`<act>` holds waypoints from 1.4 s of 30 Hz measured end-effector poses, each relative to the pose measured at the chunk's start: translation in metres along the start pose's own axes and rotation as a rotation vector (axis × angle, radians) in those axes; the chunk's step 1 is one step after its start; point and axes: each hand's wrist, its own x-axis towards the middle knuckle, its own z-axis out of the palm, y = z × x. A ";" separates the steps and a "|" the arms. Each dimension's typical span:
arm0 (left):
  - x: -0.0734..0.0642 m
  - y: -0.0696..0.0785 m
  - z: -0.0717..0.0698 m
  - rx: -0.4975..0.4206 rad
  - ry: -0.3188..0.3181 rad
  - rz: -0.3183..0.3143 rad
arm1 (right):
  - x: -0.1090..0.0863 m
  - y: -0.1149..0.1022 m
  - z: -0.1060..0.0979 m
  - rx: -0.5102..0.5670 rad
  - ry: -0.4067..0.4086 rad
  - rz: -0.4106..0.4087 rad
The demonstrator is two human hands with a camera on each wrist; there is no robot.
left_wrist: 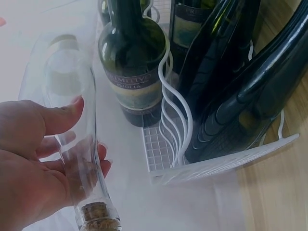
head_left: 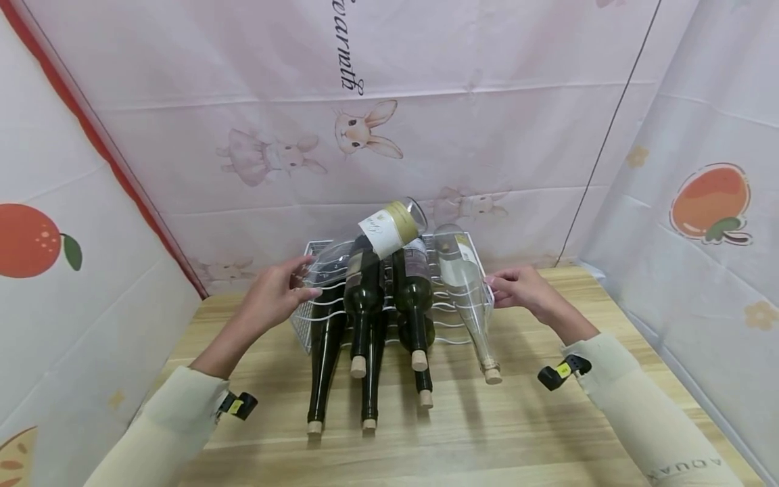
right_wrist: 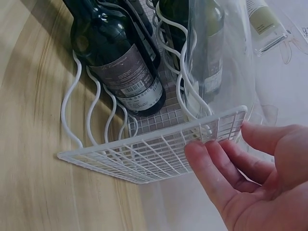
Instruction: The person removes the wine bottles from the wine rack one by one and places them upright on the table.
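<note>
My left hand (head_left: 275, 292) holds a clear glass bottle (left_wrist: 79, 115) by its neck, thumb on one side and fingers round the other. Its cork (left_wrist: 95, 211) shows below the fingers in the left wrist view. In the head view this bottle tilts across the top of a white wire wine rack (head_left: 301, 330), its white and gold label (head_left: 389, 228) toward the back. With thumb and fingertips, my right hand (head_left: 522, 292) pinches the top edge of the rack's mesh side panel (right_wrist: 149, 144). A second clear corked bottle (head_left: 460, 274) lies in the top row beside that hand.
Two dark green bottles (head_left: 364, 294) lie in the rack's top row, corks toward me. Below them, several dark bottles (head_left: 326, 358) stick out over the wooden table (head_left: 255, 446). A printed curtain (head_left: 274, 81) hangs close behind the rack.
</note>
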 end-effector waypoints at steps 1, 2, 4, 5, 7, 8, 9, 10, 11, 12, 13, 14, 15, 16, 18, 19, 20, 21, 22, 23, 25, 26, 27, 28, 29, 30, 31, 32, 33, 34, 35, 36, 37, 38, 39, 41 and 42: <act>0.001 0.001 0.000 0.003 0.003 0.005 | 0.000 0.001 0.000 -0.004 0.001 -0.005; 0.001 0.001 0.000 0.008 0.005 0.010 | 0.000 0.002 -0.001 -0.007 0.003 -0.010; 0.002 0.002 0.000 0.015 0.012 0.022 | 0.000 0.003 -0.002 -0.017 0.009 -0.020; 0.003 0.002 0.000 0.021 0.014 0.027 | 0.000 0.003 -0.002 -0.027 0.011 -0.027; 0.004 0.003 0.000 0.029 0.021 0.033 | -0.001 0.003 -0.003 -0.050 0.019 -0.035; 0.005 0.003 0.000 0.033 0.026 0.035 | -0.001 0.003 -0.004 -0.065 0.023 -0.038; 0.006 0.004 0.000 0.036 0.030 0.037 | -0.002 0.002 -0.004 -0.083 0.029 -0.040; 0.007 0.004 0.000 0.042 0.033 0.037 | -0.002 0.002 -0.004 -0.104 0.033 -0.042; 0.008 0.004 0.000 0.047 0.035 0.038 | -0.002 0.002 -0.005 -0.131 0.039 -0.046; 0.008 0.005 0.001 0.049 0.038 0.041 | -0.003 0.001 -0.005 -0.158 0.046 -0.051; 0.009 0.006 0.001 0.057 0.041 0.042 | -0.003 0.000 -0.005 -0.185 0.056 -0.054; 0.010 0.007 0.002 0.061 0.044 0.043 | -0.003 0.000 -0.005 -0.218 0.068 -0.060; 0.010 0.008 0.002 0.066 0.047 0.043 | -0.004 -0.001 -0.005 -0.251 0.082 -0.063; 0.011 0.009 0.003 0.070 0.051 0.045 | -0.004 -0.002 -0.005 -0.286 0.097 -0.073; 0.012 0.012 0.005 0.073 0.058 0.049 | -0.005 -0.004 -0.005 -0.340 0.131 -0.079; 0.012 0.013 0.006 0.075 0.063 0.051 | -0.006 -0.006 -0.005 -0.361 0.147 -0.079; 0.013 0.013 0.007 0.075 0.069 0.057 | -0.006 -0.007 -0.005 -0.377 0.159 -0.078; 0.013 0.014 0.008 0.078 0.076 0.063 | -0.007 -0.009 -0.005 -0.383 0.167 -0.079; 0.013 0.015 0.008 0.079 0.085 0.071 | -0.007 -0.011 -0.005 -0.384 0.174 -0.080; 0.014 0.016 0.009 0.083 0.092 0.079 | -0.008 -0.013 -0.005 -0.377 0.176 -0.077; 0.015 0.017 0.011 0.093 0.111 0.103 | -0.009 -0.017 -0.005 -0.358 0.174 -0.088; 0.015 0.018 0.011 0.099 0.120 0.113 | -0.009 -0.019 -0.005 -0.346 0.171 -0.094; 0.016 0.019 0.012 0.105 0.126 0.122 | -0.010 -0.022 -0.005 -0.335 0.169 -0.104; 0.017 0.019 0.013 0.110 0.132 0.132 | -0.010 -0.024 -0.005 -0.322 0.170 -0.110; 0.018 0.020 0.013 0.115 0.137 0.145 | -0.010 -0.026 -0.005 -0.312 0.169 -0.118; 0.019 0.020 0.014 0.118 0.140 0.155 | -0.010 -0.028 -0.004 -0.307 0.173 -0.127; 0.020 0.021 0.014 0.121 0.141 0.165 | -0.011 -0.030 -0.004 -0.305 0.175 -0.137; 0.021 0.022 0.015 0.124 0.144 0.172 | -0.010 -0.032 -0.004 -0.305 0.179 -0.145; 0.021 0.022 0.015 0.126 0.147 0.182 | -0.011 -0.034 -0.004 -0.306 0.183 -0.157; 0.022 0.023 0.016 0.129 0.150 0.189 | -0.011 -0.035 -0.003 -0.309 0.188 -0.165; 0.022 0.024 0.016 0.131 0.154 0.197 | -0.011 -0.037 -0.003 -0.319 0.193 -0.177; 0.023 0.025 0.016 0.132 0.158 0.199 | -0.011 -0.038 -0.002 -0.329 0.198 -0.191; 0.023 0.026 0.017 0.134 0.164 0.206 | -0.012 -0.040 -0.002 -0.339 0.204 -0.204; 0.024 0.026 0.017 0.135 0.171 0.210 | -0.012 -0.042 -0.001 -0.351 0.211 -0.216; 0.025 0.027 0.017 0.136 0.178 0.215 | -0.012 -0.043 0.000 -0.364 0.220 -0.229; 0.027 0.029 0.018 0.137 0.193 0.224 | -0.012 -0.047 0.002 -0.396 0.243 -0.253; 0.028 0.030 0.018 0.138 0.200 0.230 | -0.013 -0.049 0.003 -0.410 0.257 -0.263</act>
